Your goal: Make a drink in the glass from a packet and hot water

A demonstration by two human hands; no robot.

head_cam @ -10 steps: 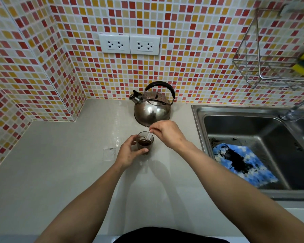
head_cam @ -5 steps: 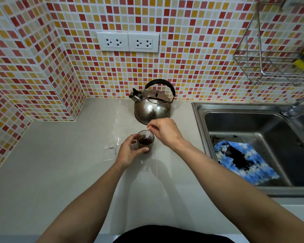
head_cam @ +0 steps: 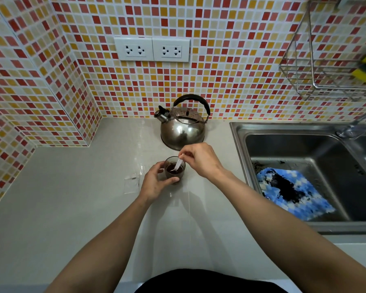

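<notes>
A small glass (head_cam: 174, 169) of dark brown drink stands on the grey counter (head_cam: 72, 208), in front of a steel kettle (head_cam: 182, 127) with a black handle. My left hand (head_cam: 154, 182) wraps around the glass from the left and front. My right hand (head_cam: 201, 160) pinches a white plastic spoon (head_cam: 177, 166) whose bowl dips into the drink. A clear, flat packet (head_cam: 131, 183) lies on the counter just left of my left hand.
A steel sink (head_cam: 304, 172) lies to the right with a blue-white cloth (head_cam: 292, 193) stained black in it. A tap (head_cam: 355, 125) stands at its back. A wire rack (head_cam: 325, 60) with sponges hangs at upper right. Tiled walls close off the back and left.
The spoon's tilt in the glass shifts slightly between frames as my right hand moves it. My left hand keeps its hold on the glass. The view has drifted down a little.
</notes>
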